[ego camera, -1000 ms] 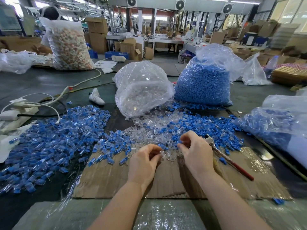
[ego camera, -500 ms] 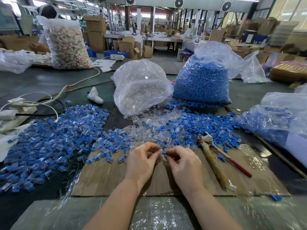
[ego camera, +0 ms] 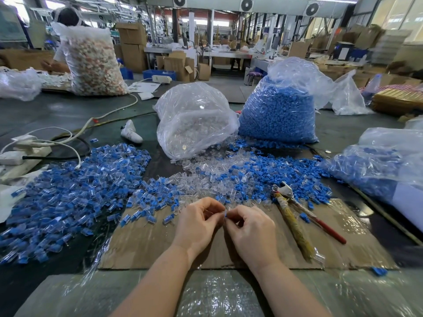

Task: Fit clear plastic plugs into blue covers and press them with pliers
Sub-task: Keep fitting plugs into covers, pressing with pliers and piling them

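Plug (ego camera: 220, 212), barely visible, pinched in left hand (ego camera: 198, 221) fingertips, meets blue cover (ego camera: 225, 214) pinched by right hand (ego camera: 250, 227) above cardboard (ego camera: 142, 243), likely for fitting. Pliers (ego camera: 295, 216) lie idle right of grip, within reach for pressing.

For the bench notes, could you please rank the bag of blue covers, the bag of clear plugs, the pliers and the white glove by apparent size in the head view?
1. bag of blue covers
2. bag of clear plugs, close behind
3. pliers, nearer the camera
4. white glove
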The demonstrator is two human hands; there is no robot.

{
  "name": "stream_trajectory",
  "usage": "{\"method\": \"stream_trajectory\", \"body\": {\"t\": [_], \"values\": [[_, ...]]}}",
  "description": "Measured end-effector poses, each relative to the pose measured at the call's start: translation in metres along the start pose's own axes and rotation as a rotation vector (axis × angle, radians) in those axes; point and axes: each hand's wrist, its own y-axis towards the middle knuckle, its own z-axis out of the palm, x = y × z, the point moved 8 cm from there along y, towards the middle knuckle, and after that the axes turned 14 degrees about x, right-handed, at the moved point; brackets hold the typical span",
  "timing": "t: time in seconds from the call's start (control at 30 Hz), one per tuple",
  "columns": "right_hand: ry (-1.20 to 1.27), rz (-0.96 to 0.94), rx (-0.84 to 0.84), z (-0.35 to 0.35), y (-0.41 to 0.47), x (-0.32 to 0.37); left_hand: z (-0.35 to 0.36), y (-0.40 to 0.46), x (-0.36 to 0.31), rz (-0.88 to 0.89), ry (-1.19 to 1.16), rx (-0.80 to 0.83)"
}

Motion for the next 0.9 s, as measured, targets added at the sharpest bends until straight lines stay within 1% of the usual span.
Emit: {"method": "stream_trajectory", "body": {"t": [0.07, 0.17, 0.3, 0.43, 0.57, 0.9], "values": [[-0.001, 0.001, 0.001, 0.0004, 0.0005, -0.0009, 0.0004, 0.0006, -0.0006, 0.006, 0.026, 0.008], [0.017, -0.010, 0.003, 0.0002, 0.0010, -0.0009, -0.0013, 0.0017, 0.0013, -0.004, -0.003, -0.009], [0.035, -0.076, 0.002, -0.0012, 0.0006, 0.0048, -0.0039, 0.0029, 0.0048, -0.021, -0.001, -0.028], [0.027, -0.097, 0.008, -0.0021, 0.0002, 0.0060, -0.0036, 0.0028, 0.0051, -0.023, 0.018, -0.021], [0.036, -0.098, 0.017, -0.0012, 0.0005, 0.0060, -0.0031, 0.0032, 0.0058, -0.027, 0.007, -0.014], [-0.016, -0.081, -0.027, -0.0029, -0.0001, 0.0053, -0.0030, 0.0047, 0.0076, -0.030, -0.004, -0.006]]}}
